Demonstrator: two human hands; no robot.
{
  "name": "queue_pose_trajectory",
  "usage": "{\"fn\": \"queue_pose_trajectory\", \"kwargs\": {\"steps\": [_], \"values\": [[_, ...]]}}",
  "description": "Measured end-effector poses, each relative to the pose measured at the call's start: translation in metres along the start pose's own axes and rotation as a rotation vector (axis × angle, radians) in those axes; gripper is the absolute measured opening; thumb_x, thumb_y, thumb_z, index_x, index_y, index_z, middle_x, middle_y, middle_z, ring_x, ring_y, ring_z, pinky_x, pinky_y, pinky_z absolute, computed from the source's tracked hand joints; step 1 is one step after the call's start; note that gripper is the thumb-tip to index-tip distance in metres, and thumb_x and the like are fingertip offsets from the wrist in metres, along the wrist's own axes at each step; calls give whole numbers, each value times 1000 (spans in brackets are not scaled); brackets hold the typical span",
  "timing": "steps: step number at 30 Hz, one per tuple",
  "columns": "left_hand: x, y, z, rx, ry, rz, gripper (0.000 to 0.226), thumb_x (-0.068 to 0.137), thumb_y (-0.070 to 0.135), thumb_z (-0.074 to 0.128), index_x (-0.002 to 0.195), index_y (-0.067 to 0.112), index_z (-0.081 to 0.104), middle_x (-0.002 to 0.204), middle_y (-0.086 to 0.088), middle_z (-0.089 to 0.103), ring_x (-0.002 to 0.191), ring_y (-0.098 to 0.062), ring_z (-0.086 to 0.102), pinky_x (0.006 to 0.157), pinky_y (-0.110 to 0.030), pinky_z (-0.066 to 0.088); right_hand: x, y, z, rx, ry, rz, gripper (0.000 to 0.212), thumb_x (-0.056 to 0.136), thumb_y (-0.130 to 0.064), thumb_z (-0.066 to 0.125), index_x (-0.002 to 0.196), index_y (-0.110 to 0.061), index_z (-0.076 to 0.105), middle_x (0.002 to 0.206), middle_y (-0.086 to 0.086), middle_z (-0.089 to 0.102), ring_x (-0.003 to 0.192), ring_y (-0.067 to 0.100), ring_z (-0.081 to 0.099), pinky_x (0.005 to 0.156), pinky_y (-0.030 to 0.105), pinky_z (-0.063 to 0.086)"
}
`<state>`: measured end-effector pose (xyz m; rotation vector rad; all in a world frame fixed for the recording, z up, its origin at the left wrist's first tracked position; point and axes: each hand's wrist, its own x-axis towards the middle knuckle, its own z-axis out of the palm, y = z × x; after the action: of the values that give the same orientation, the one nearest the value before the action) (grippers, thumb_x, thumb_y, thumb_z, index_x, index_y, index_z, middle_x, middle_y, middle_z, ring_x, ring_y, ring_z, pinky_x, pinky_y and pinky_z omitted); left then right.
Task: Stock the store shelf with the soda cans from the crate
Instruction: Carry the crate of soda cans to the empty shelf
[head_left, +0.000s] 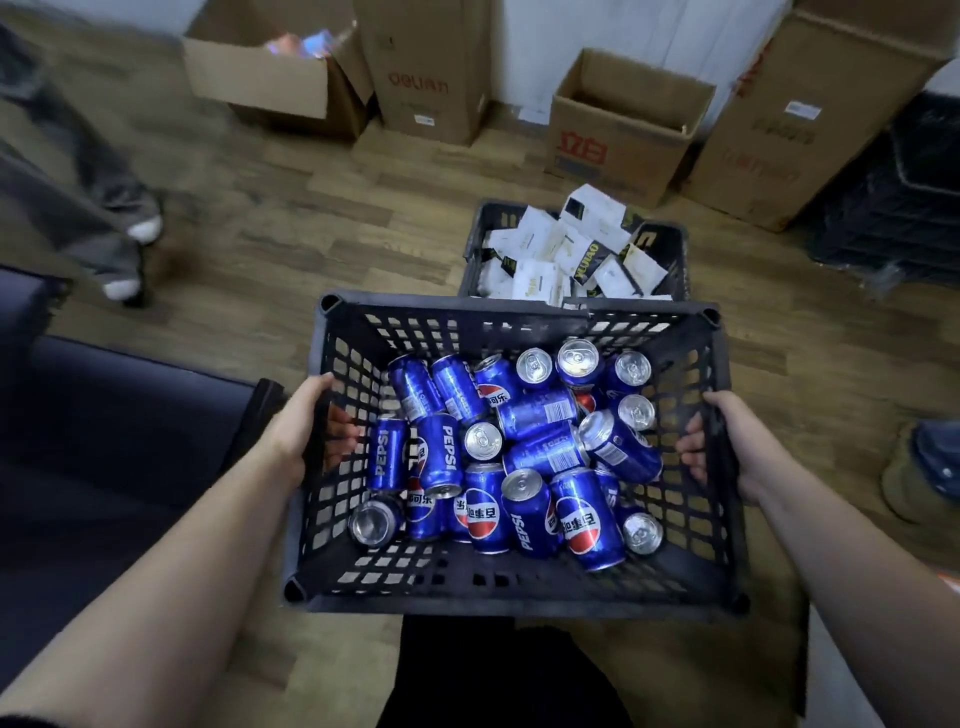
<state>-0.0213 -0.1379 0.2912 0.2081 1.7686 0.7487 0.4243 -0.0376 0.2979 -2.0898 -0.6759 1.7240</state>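
Head view, looking down. A black lattice crate (519, 597) fills the centre of the frame, held between the two hands, which are set well apart on opposite walls. The left hand (301, 431) grips the crate's left wall, thumb on the rim and fingers curled inside. The right hand (722, 447) grips the right wall in the same way, fingertips showing within. Blue cans (519, 452) lie heaped on the crate's bottom, midway between the hands and touching neither; some stand upright, most lie on their sides. Just beyond the far rim, upper centre, a second crate (480, 234) holds white packets (540, 234). Cardboard boxes (623, 124) line the top edge on the wooden floor (311, 218). Another person's legs (104, 208) appear, blurred, at upper left.
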Motion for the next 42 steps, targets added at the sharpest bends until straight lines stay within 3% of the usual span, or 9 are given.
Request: {"fn": "queue_pose_trajectory", "kwargs": {"steps": [3,8,19,31,42], "values": [[-90,-3,-37,-108,61,-26,54,82,65,50,71,12,56,64,-7,63,54,-20,57,57,-28,41,-71,-29,0,-88,-44,-35,48,94,-52,39,71,-12,51,51,8,56,47,21,50,53,26,36],[-220,-34,-92,-243,164,-29,55,86,63,46,65,13,54,61,-4,61,44,-14,55,41,-18,41,-174,-54,14,-252,-126,-105,48,93,-53,40,71,-12,51,50,8,56,44,21,51,54,26,38],[-415,-213,-209,-594,463,-123,56,87,64,45,68,11,53,52,-4,63,41,-14,55,51,-24,35,-325,-10,136,-643,-364,-220,45,95,-50,41,75,-10,52,53,10,56,39,20,51,43,22,41],[-599,-455,-357,-1018,766,-206,57,87,64,48,76,8,55,52,-5,66,37,-13,59,51,-22,38,-508,168,361,-984,-676,-318,52,95,-55,37,73,-10,49,47,10,53,34,21,50,39,20,39],[-702,-607,-516,-1212,992,-260,58,85,66,50,77,9,56,60,-4,67,43,-12,59,51,-23,39,-675,329,559,-1174,-856,-341,44,94,-48,39,69,-13,47,49,8,53,49,23,47,54,29,34]]}}
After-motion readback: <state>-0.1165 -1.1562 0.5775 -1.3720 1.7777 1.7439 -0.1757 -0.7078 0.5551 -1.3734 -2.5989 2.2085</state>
